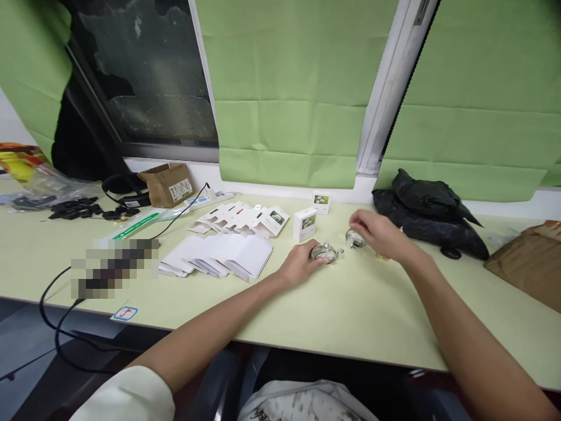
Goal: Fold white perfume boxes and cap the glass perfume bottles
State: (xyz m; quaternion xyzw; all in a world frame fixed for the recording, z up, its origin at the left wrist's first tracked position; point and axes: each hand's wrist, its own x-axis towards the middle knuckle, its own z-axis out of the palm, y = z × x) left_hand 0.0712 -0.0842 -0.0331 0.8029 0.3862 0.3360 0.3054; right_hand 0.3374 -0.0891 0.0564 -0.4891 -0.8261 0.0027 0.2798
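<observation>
My left hand [300, 264] rests on the table with its thumb and fingers closed around a round, shiny silver-coloured piece [323, 252]. Small metal bits stand out at the right edge of this piece. Just right of it, my right hand [373, 230] is closed, its fingertips curled together above a second round silver-coloured piece [354, 238]. Whether those fingers hold anything is hidden. A gold-coloured item [383, 256] shows partly behind the right wrist. Close behind my left hand stands a small white box [305, 225] with a green picture, and another white box [321, 203] is farther back.
Left of my hands lie flattened white cartons [234, 219] and a stack of folded white papers [223, 254]. A brown cardboard box [169, 186] and a black cable [56, 327] are farther left. Black bags [427, 216] and a brown package [528, 263] occupy the right.
</observation>
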